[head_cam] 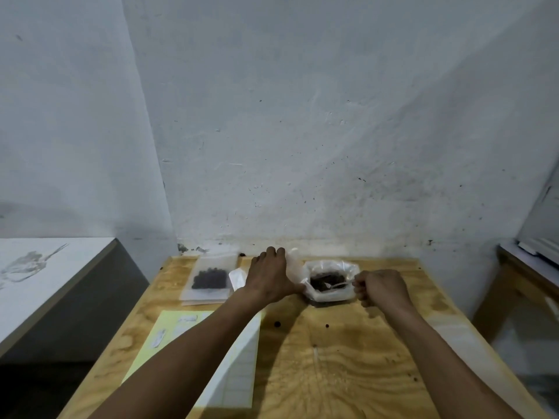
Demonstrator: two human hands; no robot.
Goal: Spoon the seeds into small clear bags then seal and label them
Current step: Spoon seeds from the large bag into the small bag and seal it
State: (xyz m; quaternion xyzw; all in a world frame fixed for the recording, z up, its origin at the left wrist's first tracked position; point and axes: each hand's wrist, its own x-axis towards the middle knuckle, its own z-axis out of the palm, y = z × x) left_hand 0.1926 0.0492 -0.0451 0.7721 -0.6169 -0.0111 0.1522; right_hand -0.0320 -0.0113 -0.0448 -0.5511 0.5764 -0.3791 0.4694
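Note:
An open clear bag of dark seeds (331,293) stands near the back of the wooden table (348,358). My right hand (381,288) grips the handle of a pale spoon (334,285), and the spoon's bowl lies in the seeds. My left hand (270,278) is just left of that bag, fingers curled round a small clear bag (293,263) that is mostly hidden behind the hand. A filled small bag of dark seeds (210,279) lies flat at the back left, on top of other clear bags.
A yellow sheet with white labels (178,331) and a white lined sheet (239,367) lie under my left forearm. A white strip (236,278) lies beside the filled bag. The wall rises right behind the table. A white surface (45,267) stands to the left.

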